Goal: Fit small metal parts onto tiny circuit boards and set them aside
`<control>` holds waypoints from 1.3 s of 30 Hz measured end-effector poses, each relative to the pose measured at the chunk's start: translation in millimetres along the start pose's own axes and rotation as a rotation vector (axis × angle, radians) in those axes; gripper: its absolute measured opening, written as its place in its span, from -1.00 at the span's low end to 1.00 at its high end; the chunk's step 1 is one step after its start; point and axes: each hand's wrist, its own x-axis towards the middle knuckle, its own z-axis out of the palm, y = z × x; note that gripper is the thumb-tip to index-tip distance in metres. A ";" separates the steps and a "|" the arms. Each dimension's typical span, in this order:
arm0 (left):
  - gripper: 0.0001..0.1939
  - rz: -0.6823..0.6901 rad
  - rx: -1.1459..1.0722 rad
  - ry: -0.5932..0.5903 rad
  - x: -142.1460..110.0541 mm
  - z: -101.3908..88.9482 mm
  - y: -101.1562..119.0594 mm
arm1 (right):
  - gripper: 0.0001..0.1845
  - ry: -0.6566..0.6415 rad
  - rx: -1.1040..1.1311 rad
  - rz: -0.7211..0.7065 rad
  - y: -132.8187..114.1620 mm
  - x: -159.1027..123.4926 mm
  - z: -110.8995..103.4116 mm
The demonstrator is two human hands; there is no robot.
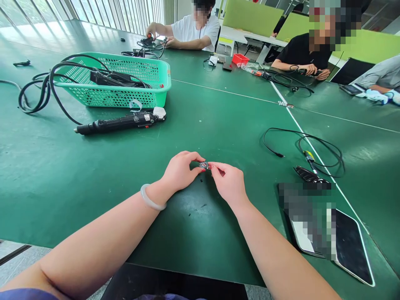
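Note:
My left hand [181, 170] and my right hand [228, 181] meet over the green table [109, 175], each pinching one end of a small dark electronic part [203, 165] held just above the surface. The fingers of both hands are closed on it. A pale bangle [150, 199] sits on my left wrist. A tiny dark speck lies on the table under the part.
A black electric screwdriver [117, 123] lies before a green basket [125, 79] of cables at the back left. A black cable loop [304, 146] and a tablet [331, 233] lie on the right. Other people sit at the far side with a red box [240, 59].

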 end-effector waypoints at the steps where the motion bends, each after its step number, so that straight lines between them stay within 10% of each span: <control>1: -0.82 0.010 0.008 0.015 -0.2 -0.2 0.7 | -0.73 -0.029 0.129 0.077 -0.9 -0.5 1.9; 7: -0.76 0.213 0.043 0.001 -0.3 0.5 3.0 | -0.86 -0.215 0.925 0.468 -7.4 0.0 9.2; 12: -0.72 0.222 -0.037 0.009 0.6 1.1 0.5 | -0.78 -0.200 1.142 0.655 -7.3 3.4 4.2; 21: -0.77 -0.306 -0.830 0.078 13.1 5.0 -16.5 | -0.81 -0.166 1.011 0.493 -3.1 5.8 2.9; 39: -0.75 -0.302 -0.797 -0.109 10.5 2.7 -10.6 | -0.75 0.029 0.546 0.189 0.8 5.8 1.6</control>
